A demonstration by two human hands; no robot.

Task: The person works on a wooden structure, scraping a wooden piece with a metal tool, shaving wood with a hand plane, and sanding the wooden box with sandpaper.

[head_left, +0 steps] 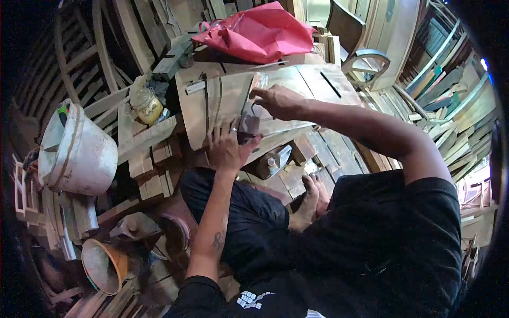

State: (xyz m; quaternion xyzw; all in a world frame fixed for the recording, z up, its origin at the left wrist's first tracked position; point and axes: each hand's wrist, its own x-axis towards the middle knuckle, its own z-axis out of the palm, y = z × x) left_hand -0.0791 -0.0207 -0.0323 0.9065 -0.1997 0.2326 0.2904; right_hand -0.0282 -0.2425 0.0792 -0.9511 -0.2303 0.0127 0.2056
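Note:
My left hand (pixel 227 148) lies on the near edge of a pale wooden board (pixel 286 79), fingers stretched out and thumb apart, with a ring on one finger. Just beyond the thumb is a dark, flat piece (pixel 249 124), partly in shadow; its kind is unclear. My right hand (pixel 282 103) is over the same board with its fingers curled in a pinch. A small dark curved thing shows below those fingers, but what they hold cannot be made out. Touching or close to them is a strip with an orange and white patch (pixel 259 81).
A dark stick (pixel 330 85) and a small pale block (pixel 195 88) lie on the board. Behind is a red bag (pixel 260 32). To the left stand a jar (pixel 146 106), a white bucket (pixel 87 153) and an orange bucket (pixel 117 265). A dirty container (pixel 273 161) sits below the board.

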